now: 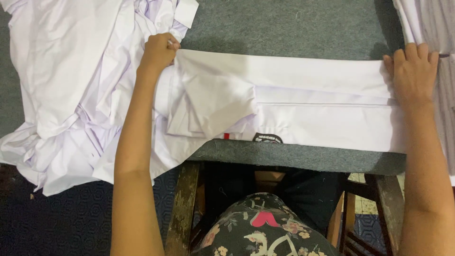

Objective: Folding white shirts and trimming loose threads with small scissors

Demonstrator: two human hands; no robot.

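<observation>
A white shirt (303, 102) lies folded into a long band across the grey padded table (294, 26), stretched between the person's two hands. The left hand (159, 51) is closed into a fist, pinching the shirt's upper corner near the collar end. The right hand (413, 73) lies flat and open, fingers spread, pressing down on the opposite end of the band. Just below and inward of the left hand, a folded sleeve (213, 106) rests on top of the shirt, and a small dark badge (268, 138) shows at the shirt's near edge. Beyond and outward of the left hand sits a crumpled heap of white garments (66, 90), spilling over the table edge. More white cloth (426, 21) lies just past the right hand
</observation>
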